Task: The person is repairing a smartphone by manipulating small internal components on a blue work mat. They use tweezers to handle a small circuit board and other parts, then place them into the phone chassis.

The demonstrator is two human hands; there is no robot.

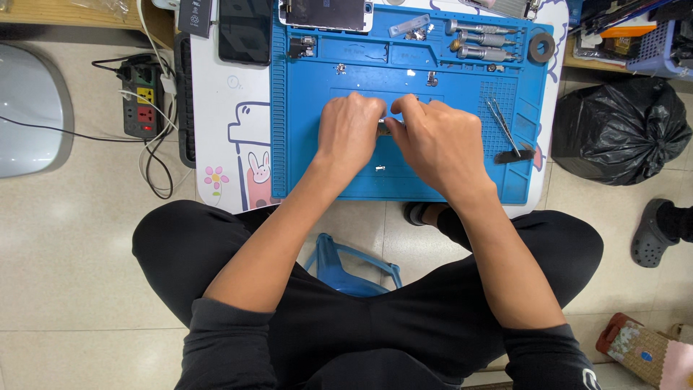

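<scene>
both hands pinched on a small part at the middle of the blue mat

head view: the left hand (349,130) and the right hand (435,141) meet over the centre of the blue work mat (303,173), knuckles up, fingertips close together. between them sits a small dark metallic part (390,128), mostly hidden; both hands appear closed on it, though the exact grip cannot be told. the part lies near the mat's middle, well clear of every edge.

the mat's near edge runs just past the wrists, and the white table (216,144) ends a little beyond it, above the person's knees. to the left of the left hand the mat is bare up to its ridged left border. to the right, a pair of tweezers (502,124) lies on the dotted field, near the right hand but apart from it, with a small black tool (514,154) just below. along the far edge lie three metal screwdriver handles (482,42), a roll of tape (541,48) at the corner, and a phone screen (326,14) overlapping the mat's top border. a dark phone (244,32) rests on the table left of the mat. a power strip (143,97) sits on the floor to the left, a black rubbish bag (621,130) to the right.
</scene>
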